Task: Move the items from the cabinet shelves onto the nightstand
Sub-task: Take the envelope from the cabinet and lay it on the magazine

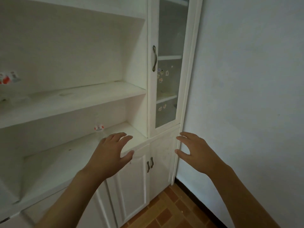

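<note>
A white cabinet with open shelves fills the left of the view. On its lower shelf (pixel 65 155) stands a small clear bottle with a red and white label (pixel 99 127), near the back. My left hand (pixel 110 152) hovers just in front of that bottle, fingers spread and empty. Off to the right, my right hand (pixel 195 152) is also open and holds nothing, in front of the cabinet's right edge. On the middle shelf (pixel 74 99), at the far left edge, sits a red and white packaged item (pixel 9 78), partly cut off. No nightstand is in view.
A tall glass door (pixel 169 63) with a dark handle and small stickers stands right of the shelves. Below are closed white doors with two dark handles (pixel 150 164). A white wall lies to the right, above a brown tiled floor (pixel 172 209).
</note>
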The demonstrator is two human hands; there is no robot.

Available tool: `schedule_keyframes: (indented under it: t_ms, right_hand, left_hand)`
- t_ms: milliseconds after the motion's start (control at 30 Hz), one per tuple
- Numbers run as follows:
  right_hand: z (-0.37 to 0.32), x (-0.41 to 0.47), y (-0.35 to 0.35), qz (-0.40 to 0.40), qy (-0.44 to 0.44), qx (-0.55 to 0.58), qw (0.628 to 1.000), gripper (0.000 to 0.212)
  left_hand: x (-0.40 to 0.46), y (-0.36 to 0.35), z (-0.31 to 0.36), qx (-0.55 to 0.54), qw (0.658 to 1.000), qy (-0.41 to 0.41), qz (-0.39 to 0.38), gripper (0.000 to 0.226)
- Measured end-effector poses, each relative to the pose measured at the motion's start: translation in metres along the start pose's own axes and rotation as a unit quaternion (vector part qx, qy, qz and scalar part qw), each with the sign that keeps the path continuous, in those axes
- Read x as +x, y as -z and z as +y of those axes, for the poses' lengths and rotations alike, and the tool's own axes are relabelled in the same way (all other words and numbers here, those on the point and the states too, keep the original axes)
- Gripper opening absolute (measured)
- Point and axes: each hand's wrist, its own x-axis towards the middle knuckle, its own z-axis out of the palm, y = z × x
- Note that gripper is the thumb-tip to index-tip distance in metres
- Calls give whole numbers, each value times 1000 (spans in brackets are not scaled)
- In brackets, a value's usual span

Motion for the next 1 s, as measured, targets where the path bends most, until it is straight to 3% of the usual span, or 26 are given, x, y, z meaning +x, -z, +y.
schedule_keyframes:
  t_ms: [400, 1000]
  right_hand:
    - [34, 120, 40, 24, 70, -41, 996, 61]
    - [8, 376, 94, 83, 207, -182, 958, 62]
  left_hand:
    - [134, -21, -5, 9, 999, -15, 33, 70]
    - [367, -47, -96, -5, 985, -112, 135, 57]
